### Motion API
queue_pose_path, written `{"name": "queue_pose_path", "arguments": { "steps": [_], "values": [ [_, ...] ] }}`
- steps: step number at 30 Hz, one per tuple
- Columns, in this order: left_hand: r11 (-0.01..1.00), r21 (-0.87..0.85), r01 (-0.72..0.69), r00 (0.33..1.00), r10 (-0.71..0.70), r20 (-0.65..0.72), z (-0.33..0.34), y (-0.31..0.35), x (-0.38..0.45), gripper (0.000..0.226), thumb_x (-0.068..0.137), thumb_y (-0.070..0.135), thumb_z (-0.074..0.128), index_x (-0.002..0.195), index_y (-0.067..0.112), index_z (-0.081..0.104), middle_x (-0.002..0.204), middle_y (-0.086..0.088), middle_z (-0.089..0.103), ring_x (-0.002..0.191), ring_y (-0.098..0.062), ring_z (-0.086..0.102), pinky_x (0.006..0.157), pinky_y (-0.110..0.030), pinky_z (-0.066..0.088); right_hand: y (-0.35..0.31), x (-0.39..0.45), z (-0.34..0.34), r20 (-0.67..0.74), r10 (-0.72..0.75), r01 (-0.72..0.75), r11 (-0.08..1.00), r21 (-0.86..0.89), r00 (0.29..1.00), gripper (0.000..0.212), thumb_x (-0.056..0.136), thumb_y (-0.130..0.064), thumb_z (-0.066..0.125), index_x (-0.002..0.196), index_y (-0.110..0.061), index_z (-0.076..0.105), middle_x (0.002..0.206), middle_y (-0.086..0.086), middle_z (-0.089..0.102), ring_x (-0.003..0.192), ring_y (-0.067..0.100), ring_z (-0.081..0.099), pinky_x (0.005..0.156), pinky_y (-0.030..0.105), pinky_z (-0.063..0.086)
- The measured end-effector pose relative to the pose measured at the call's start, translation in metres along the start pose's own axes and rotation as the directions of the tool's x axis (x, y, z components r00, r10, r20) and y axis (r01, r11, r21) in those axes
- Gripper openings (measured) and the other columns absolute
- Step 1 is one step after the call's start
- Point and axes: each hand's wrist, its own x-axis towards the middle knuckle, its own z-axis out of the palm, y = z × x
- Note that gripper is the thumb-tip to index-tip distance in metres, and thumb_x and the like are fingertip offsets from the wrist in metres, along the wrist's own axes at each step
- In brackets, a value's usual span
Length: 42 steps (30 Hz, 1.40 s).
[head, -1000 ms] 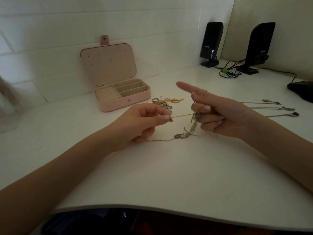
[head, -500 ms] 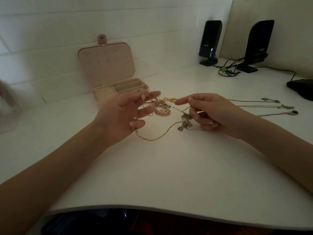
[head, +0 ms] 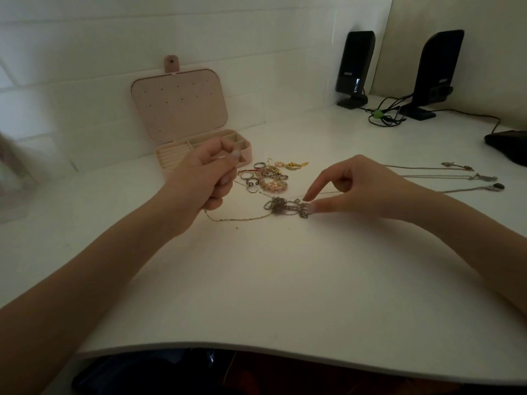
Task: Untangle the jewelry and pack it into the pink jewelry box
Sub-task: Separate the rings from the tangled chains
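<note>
The pink jewelry box stands open against the back wall, its lid upright. A knot of tangled silver chains lies mid-table, with a thin gold chain trailing left from it. My left hand hovers in front of the box with curled fingers, thumb and forefinger pinched together on what looks like the gold chain's end. My right hand pinches the right end of the tangle between thumb and index finger. A pile of rings and beaded bracelets sits just behind the tangle.
Three necklaces lie stretched out at the right. Two black speakers with bundled cables stand at the back right, and a black object lies at the far right. The table's curved front edge is near me.
My left hand went from open to curled and rose toward the box. My right hand lowered to the table and now pinches the tangle, which lies flat.
</note>
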Motion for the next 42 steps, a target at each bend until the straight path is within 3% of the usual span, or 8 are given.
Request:
{"name": "queue_pose_path", "arguments": {
  "steps": [7, 12, 18, 22, 28, 34, 37, 42],
  "values": [
    [0.996, 0.061, -0.064, 0.990, 0.071, -0.118, 0.003, 0.001, -0.001, 0.025, 0.101, 0.015, 0.043, 0.080, 0.024, 0.050, 0.052, 0.009, 0.040, 0.040, -0.004, 0.026, 0.037, -0.016, 0.015, 0.011, 0.003, -0.006, -0.114, 0.036, -0.041, 0.998, -0.045, 0.993, 0.017, 0.080, -0.030, 0.076, 0.082, -0.024, 0.060, 0.041, -0.010, 0.030, 0.039, 0.008, 0.026, 0.049, 0.021, 0.027],
    [0.870, 0.441, -0.222, 0.961, 0.272, -0.054, 0.005, -0.010, 0.000, 0.022, 0.098, 0.013, 0.050, 0.079, 0.026, 0.053, 0.060, 0.010, 0.050, 0.043, 0.001, 0.042, 0.043, -0.011, 0.032, 0.019, 0.007, -0.009, -0.220, 0.086, -0.102, 0.993, -0.064, 0.972, 0.014, 0.084, -0.031, 0.072, 0.076, -0.024, 0.063, 0.039, -0.011, 0.036, 0.038, 0.007, 0.031, 0.042, 0.014, 0.024],
    [0.754, 0.605, -0.257, 0.957, 0.286, 0.049, 0.003, -0.012, -0.005, 0.021, 0.082, 0.016, 0.073, 0.086, 0.033, 0.060, 0.096, 0.017, 0.055, 0.049, -0.007, 0.052, 0.053, -0.011, 0.042, 0.022, 0.009, -0.013, -0.270, 0.208, -0.243, 0.964, -0.104, 0.940, 0.010, 0.088, -0.018, 0.063, 0.084, -0.027, 0.067, 0.076, 0.000, 0.060, 0.057, 0.008, 0.049, 0.044, 0.017, 0.036],
    [0.559, 0.800, -0.217, 0.975, 0.157, 0.155, -0.010, -0.005, -0.004, 0.037, 0.065, 0.041, 0.081, 0.095, 0.040, 0.059, 0.100, 0.019, 0.046, 0.074, 0.003, 0.049, 0.070, -0.023, 0.040, 0.024, 0.010, -0.019, -0.294, 0.286, -0.343, 0.925, -0.161, 0.912, 0.017, 0.085, -0.021, 0.057, 0.078, -0.031, 0.068, 0.082, -0.003, 0.064, 0.069, 0.019, 0.062, 0.061, 0.030, 0.053],
    [0.364, 0.916, -0.171, 0.983, -0.004, 0.185, -0.026, 0.002, 0.002, 0.018, 0.074, 0.045, 0.076, 0.072, 0.030, 0.065, 0.072, 0.012, 0.060, 0.064, 0.001, 0.050, 0.064, -0.027, 0.041, 0.034, 0.011, -0.029, -0.289, 0.365, -0.451, 0.827, -0.335, 0.885, 0.010, 0.086, -0.026, 0.060, 0.078, -0.030, 0.065, 0.085, -0.004, 0.062, 0.078, 0.020, 0.062, 0.076, 0.036, 0.054],
    [0.554, 0.814, -0.174, 0.915, -0.214, 0.342, -0.037, 0.017, -0.001, 0.053, 0.042, 0.082, 0.067, 0.070, 0.038, 0.069, 0.075, 0.017, 0.065, 0.073, 0.000, 0.057, 0.073, -0.025, 0.045, 0.033, 0.009, -0.035, -0.225, 0.293, -0.357, 0.866, -0.349, 0.929, 0.017, 0.083, -0.012, 0.067, 0.076, -0.027, 0.065, 0.077, -0.013, 0.050, 0.068, 0.004, 0.048, 0.066, 0.025, 0.038],
    [0.663, 0.718, -0.213, 0.880, -0.189, 0.436, -0.033, 0.022, -0.005, 0.030, 0.052, 0.067, 0.066, 0.064, 0.039, 0.067, 0.082, 0.013, 0.070, 0.086, -0.007, 0.064, 0.089, -0.032, 0.047, 0.027, 0.005, -0.033, -0.199, 0.168, -0.232, 0.901, -0.366, 0.965, 0.017, 0.081, -0.018, 0.072, 0.077, -0.032, 0.064, 0.084, -0.008, 0.059, 0.075, 0.007, 0.054, 0.069, 0.027, 0.043],
    [0.517, 0.835, -0.187, 0.888, -0.274, 0.369, -0.037, 0.010, -0.001, 0.034, 0.057, 0.066, 0.059, 0.069, 0.035, 0.066, 0.074, 0.014, 0.066, 0.076, -0.008, 0.061, 0.089, -0.045, 0.050, -0.002, -0.003, -0.009, 0.092, -0.043, 0.058, 0.986, -0.159, 0.995, 0.020, 0.069, -0.045, 0.077, 0.083, -0.038, 0.064, 0.092, -0.014, 0.062, 0.082, 0.003, 0.056, 0.075, 0.022, 0.047]
  ]
}}
